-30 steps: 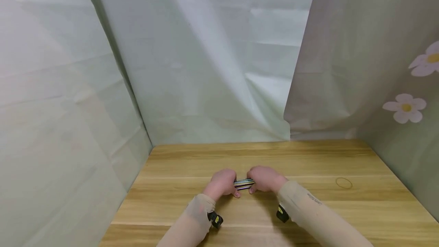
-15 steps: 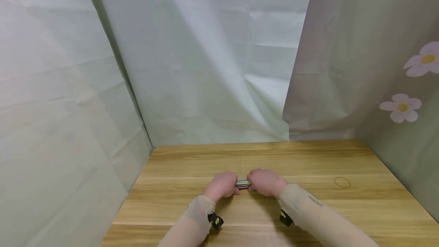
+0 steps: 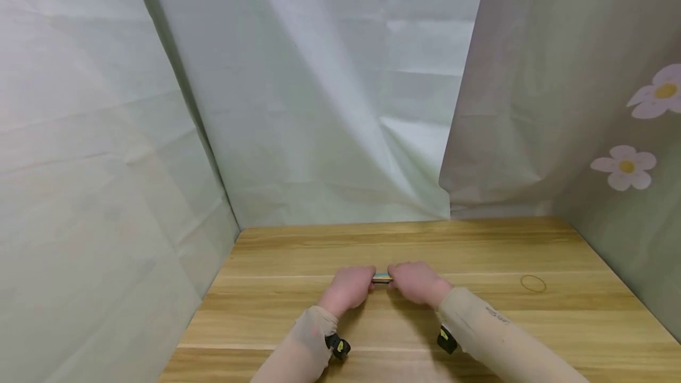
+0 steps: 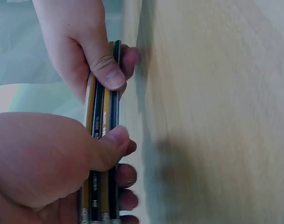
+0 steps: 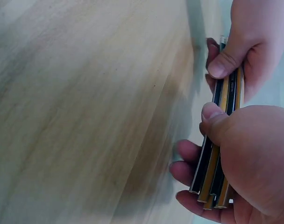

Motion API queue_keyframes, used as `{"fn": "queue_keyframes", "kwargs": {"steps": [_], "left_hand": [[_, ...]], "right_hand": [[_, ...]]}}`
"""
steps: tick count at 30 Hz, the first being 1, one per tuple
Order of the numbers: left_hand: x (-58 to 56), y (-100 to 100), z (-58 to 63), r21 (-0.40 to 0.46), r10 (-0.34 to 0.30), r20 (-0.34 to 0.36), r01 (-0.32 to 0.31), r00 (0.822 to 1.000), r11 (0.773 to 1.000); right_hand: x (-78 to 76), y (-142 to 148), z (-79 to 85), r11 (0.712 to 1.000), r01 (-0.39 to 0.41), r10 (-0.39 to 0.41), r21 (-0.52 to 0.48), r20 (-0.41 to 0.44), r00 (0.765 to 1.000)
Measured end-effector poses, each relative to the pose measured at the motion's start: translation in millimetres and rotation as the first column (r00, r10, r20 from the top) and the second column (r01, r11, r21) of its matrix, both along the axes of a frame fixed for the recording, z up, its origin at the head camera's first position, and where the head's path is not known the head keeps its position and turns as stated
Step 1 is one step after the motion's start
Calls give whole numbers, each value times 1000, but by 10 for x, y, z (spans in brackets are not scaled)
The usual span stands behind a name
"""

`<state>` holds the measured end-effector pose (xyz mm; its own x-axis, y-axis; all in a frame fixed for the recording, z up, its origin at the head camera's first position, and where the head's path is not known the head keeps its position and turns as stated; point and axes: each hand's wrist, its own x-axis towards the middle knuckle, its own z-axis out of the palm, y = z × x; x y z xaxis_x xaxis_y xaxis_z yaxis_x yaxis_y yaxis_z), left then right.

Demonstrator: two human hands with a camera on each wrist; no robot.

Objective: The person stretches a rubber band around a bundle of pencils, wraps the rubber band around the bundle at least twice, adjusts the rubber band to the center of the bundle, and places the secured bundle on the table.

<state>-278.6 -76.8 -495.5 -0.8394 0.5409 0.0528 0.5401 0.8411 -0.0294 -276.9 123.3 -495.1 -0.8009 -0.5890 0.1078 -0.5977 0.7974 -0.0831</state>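
Note:
Between the two hands lies a bundle of several pencils [image 3: 382, 278], black and yellow, held together side by side. My left hand [image 3: 351, 286] grips the left part of the bundle, its thumb across the top and fingers curled beneath. The right part is gripped by my right hand [image 3: 417, 281] in the same manner. In the left wrist view the pencils [image 4: 99, 114] show printed lettering and metal ends near the left hand. In the right wrist view their flat ends [image 5: 209, 203] stick out slightly unevenly by the right hand.
A thin rubber band [image 3: 533, 283] lies on the wooden table [image 3: 457, 247] to the right of the hands. Pale cloth [image 3: 330, 105] hangs behind and on both sides, with printed flowers [image 3: 626, 166] at the right.
Both hands have drawn closer together along the pencils, so less of the bundle shows between them. The left hand has shifted slightly right. The rubber band stays put.

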Motion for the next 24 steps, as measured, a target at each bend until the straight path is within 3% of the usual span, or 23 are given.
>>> {"fn": "queue_keyframes", "kwargs": {"steps": [3, 8, 14, 20, 24], "left_hand": [[-10, 24, -31, -2, 0, -110, 0, 994, 1000], [-2, 83, -50, -2, 48, -256, -50, 965, 999], [10, 174, 21, 84, 109, -298, -88, 948, 993], [-25, 243, 109, 109, 79, -351, -44, 933, 993], [-35, 277, 94, 95, 57, -402, -21, 914, 995]], "right_hand": [[-3, 21, 7, 1000, 9, -10, -11, -22, 1000], [-36, 47, 16, 999, 12, -18, -47, -134, 991], [-85, 63, 116, 997, 47, -62, -64, -258, 964], [-30, 97, 230, 982, 151, -175, -114, -248, 953], [40, 115, 239, 965, 192, -233, -179, -248, 940]]}}
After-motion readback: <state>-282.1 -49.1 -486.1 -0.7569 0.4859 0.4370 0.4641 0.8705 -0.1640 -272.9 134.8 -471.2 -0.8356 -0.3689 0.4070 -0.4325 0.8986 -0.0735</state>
